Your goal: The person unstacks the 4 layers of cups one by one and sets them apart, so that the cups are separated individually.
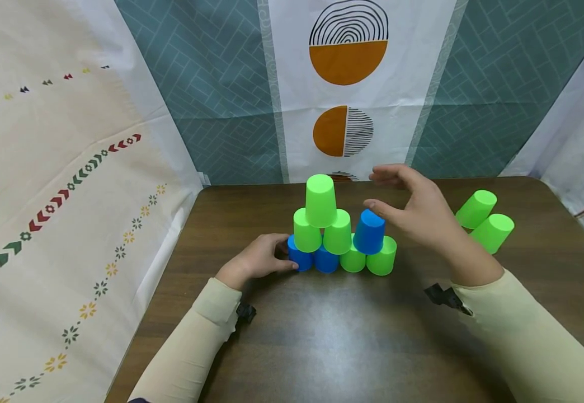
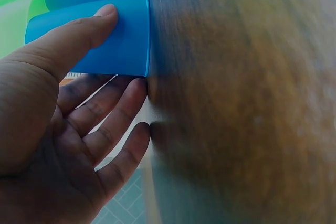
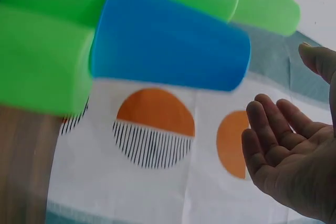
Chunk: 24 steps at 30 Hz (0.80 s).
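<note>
Upside-down plastic cups stand in a stepped stack on the table. In its bottom row are a left-end blue cup (image 1: pixel 300 254), another blue cup (image 1: pixel 326 259) and two green cups (image 1: pixel 381 257). Above sit two green cups (image 1: pixel 307 230) and a blue cup (image 1: pixel 370 232) at the right; one green cup (image 1: pixel 320 200) tops the left side. My left hand (image 1: pixel 262 257) holds the left-end blue cup, thumb against its front and fingers round its far side, partly hidden. Just off the upper blue cup, my right hand (image 1: pixel 413 210) is held up, fingers spread from the thumb, holding nothing.
Two more green cups (image 1: pixel 492 232) are at the table's right, behind my right forearm. The brown wooden table (image 1: pixel 322 347) ends at a patterned cloth (image 1: pixel 352 89) at the back. A white embroidered cloth (image 1: pixel 70 212) hangs along the left.
</note>
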Tool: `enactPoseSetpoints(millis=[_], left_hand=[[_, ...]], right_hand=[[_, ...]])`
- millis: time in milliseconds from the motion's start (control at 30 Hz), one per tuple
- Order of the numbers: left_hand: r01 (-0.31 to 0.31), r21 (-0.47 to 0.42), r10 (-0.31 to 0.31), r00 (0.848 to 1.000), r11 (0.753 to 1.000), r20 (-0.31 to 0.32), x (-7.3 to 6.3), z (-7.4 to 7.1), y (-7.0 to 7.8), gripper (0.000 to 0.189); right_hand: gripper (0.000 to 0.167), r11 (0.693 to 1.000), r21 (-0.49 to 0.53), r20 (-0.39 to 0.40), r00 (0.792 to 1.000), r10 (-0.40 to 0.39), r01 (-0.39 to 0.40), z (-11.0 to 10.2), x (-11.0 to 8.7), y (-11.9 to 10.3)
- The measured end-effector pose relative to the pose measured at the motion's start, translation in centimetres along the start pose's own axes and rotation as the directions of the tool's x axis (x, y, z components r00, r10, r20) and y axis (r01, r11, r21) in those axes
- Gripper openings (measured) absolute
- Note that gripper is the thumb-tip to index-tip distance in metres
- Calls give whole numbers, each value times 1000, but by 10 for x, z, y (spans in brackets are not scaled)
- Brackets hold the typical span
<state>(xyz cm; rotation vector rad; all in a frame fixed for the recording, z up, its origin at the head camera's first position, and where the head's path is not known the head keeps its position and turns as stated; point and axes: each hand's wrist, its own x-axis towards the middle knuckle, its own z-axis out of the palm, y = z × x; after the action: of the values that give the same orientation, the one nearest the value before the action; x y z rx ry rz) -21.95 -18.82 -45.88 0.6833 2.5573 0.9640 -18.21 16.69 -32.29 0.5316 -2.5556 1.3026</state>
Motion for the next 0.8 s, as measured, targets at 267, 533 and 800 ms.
enactPoseSetpoints(millis=[267, 533, 800], left_hand=[[3, -17, -3, 1000, 1000, 6, -1, -1, 4, 45], [-8, -27, 8, 1000, 1000, 0, -3, -1, 4, 45], [-9, -39, 9, 1000, 999, 4, -3, -1, 4, 47]], right_hand=[[62, 999, 11, 63, 997, -51, 50, 24, 10, -10], [68, 997, -27, 132, 989, -72, 76, 41, 19, -26], [69, 997, -26, 154, 985, -73, 78, 52, 24, -35]])
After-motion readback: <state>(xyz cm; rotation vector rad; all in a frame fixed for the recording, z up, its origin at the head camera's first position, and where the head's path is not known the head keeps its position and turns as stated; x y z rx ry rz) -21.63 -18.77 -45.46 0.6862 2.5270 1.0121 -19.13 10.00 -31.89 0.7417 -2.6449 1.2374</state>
